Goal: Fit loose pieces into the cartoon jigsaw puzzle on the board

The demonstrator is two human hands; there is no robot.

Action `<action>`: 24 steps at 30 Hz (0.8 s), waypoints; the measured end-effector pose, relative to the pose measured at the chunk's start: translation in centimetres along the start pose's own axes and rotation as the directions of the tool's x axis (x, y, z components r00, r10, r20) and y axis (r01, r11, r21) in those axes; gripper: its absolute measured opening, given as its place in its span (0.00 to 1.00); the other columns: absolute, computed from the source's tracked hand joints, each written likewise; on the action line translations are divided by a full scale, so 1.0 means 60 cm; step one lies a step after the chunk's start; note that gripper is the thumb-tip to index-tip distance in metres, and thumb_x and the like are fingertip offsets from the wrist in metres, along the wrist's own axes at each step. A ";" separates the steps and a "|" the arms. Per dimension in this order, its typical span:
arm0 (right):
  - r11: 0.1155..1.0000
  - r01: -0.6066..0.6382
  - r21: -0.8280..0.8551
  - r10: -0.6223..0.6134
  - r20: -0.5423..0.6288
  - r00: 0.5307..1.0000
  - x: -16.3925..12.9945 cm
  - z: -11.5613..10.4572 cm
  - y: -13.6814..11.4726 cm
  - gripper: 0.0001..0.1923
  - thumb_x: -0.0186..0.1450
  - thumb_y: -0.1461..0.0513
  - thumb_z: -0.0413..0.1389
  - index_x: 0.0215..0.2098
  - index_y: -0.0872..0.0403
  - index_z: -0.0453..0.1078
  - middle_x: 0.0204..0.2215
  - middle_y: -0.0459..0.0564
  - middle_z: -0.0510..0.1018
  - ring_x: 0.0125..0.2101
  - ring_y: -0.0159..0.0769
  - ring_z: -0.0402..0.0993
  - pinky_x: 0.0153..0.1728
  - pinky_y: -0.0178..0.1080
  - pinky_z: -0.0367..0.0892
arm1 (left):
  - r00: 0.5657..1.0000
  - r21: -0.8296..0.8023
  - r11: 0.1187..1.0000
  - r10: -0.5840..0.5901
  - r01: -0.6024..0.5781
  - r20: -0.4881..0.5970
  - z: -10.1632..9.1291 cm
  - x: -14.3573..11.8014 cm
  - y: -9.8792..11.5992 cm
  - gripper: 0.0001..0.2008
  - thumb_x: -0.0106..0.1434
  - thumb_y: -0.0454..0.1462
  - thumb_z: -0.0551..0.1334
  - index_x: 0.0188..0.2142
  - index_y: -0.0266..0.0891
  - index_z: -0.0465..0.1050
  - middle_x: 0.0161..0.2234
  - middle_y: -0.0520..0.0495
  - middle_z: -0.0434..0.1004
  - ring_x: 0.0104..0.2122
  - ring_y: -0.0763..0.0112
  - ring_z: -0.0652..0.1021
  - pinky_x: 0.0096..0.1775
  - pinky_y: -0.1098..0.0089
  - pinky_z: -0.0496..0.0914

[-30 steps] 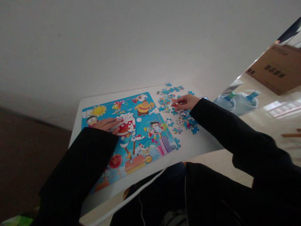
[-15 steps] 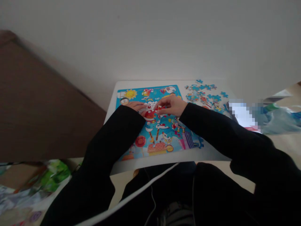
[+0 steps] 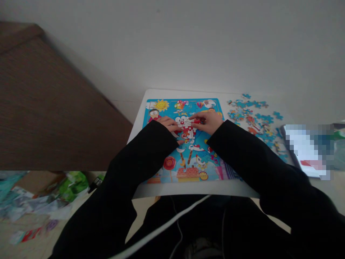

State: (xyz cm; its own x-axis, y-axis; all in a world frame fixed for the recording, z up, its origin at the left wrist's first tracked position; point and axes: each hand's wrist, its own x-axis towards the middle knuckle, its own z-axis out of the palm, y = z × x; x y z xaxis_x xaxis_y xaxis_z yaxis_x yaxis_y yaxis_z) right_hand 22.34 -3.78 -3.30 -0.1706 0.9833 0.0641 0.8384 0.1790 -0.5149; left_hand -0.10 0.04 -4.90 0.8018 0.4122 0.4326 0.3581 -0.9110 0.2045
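Observation:
A colourful cartoon jigsaw puzzle (image 3: pixel 159 173) lies on a small white table, with a blue-and-white cat figure in its middle. My left hand (image 3: pixel 169 124) rests on the puzzle left of the cat's face, fingers stretched out over the pieces. From the right, my right hand (image 3: pixel 211 121) reaches to the face's other side. Its thumb and index finger are at a red puzzle piece (image 3: pixel 197 121), which the fingers partly cover. Loose puzzle pieces (image 3: pixel 249 114) are scattered to the right of the puzzle.
A phone or tablet (image 3: pixel 304 151) with a blurred screen sits right of the loose pieces. Behind the white table (image 3: pixel 161 189) rises a pale wall (image 3: pixel 188 46). A brown wooden panel (image 3: pixel 54 108) stands at left, with bags and packaging (image 3: pixel 72 185) below. A white cable (image 3: pixel 164 225) crosses my lap.
My view has shifted, so the table appears farther right. My right hand stays by the cat's face, its thumb and index finger a little farther apart. The left hand remains on the puzzle.

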 end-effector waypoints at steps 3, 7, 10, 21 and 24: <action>0.992 0.042 -0.121 -0.040 0.018 0.999 -0.003 -0.002 0.003 0.17 0.57 0.57 0.57 0.43 0.53 0.73 0.31 0.50 0.77 0.29 0.34 0.71 0.32 0.37 0.64 | 0.997 -0.032 0.999 0.027 -0.024 0.072 -0.002 -0.001 -0.003 0.22 0.52 0.52 0.63 0.40 0.40 0.74 0.33 0.47 0.75 0.35 0.65 0.72 0.38 0.67 0.66; 0.957 0.200 -0.210 -0.209 -0.024 0.978 -0.008 0.003 -0.003 0.17 0.59 0.54 0.55 0.43 0.54 0.74 0.36 0.53 0.77 0.36 0.39 0.70 0.40 0.42 0.63 | 0.997 -0.071 0.997 0.040 -0.035 0.061 0.002 -0.002 -0.007 0.21 0.53 0.51 0.63 0.39 0.39 0.74 0.32 0.48 0.74 0.34 0.66 0.71 0.37 0.68 0.66; 0.914 0.367 -0.176 -0.362 0.060 0.930 -0.011 0.010 -0.008 0.17 0.60 0.55 0.54 0.44 0.53 0.73 0.40 0.53 0.77 0.39 0.40 0.70 0.41 0.42 0.63 | 0.999 -0.082 0.997 0.004 0.000 0.051 0.002 -0.002 -0.005 0.19 0.54 0.51 0.61 0.38 0.40 0.74 0.31 0.48 0.74 0.33 0.68 0.71 0.36 0.69 0.66; 0.917 0.354 -0.184 -0.277 0.346 0.896 -0.008 -0.024 -0.011 0.09 0.57 0.56 0.57 0.32 0.50 0.77 0.31 0.46 0.78 0.30 0.31 0.72 0.28 0.33 0.60 | 0.992 0.004 0.993 -0.115 0.115 -0.052 0.000 0.000 0.001 0.18 0.54 0.51 0.62 0.34 0.40 0.75 0.30 0.48 0.74 0.31 0.67 0.71 0.33 0.68 0.66; 0.927 0.283 -0.245 -0.176 0.382 0.907 -0.004 -0.045 -0.009 0.10 0.58 0.57 0.56 0.34 0.51 0.76 0.30 0.46 0.79 0.29 0.31 0.72 0.28 0.33 0.61 | 0.985 0.071 0.984 -0.162 0.166 -0.055 0.005 0.002 0.000 0.18 0.54 0.50 0.62 0.36 0.39 0.75 0.30 0.48 0.74 0.30 0.67 0.72 0.35 0.67 0.66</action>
State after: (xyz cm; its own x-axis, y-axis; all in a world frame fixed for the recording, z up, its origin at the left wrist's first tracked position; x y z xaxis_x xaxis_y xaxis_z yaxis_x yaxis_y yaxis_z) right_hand 23.32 -4.04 -0.74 -0.4997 0.8478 -0.1775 0.8561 0.4523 -0.2500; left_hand 0.14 0.08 -5.15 0.7055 0.5544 0.4415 0.5193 -0.8283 0.2102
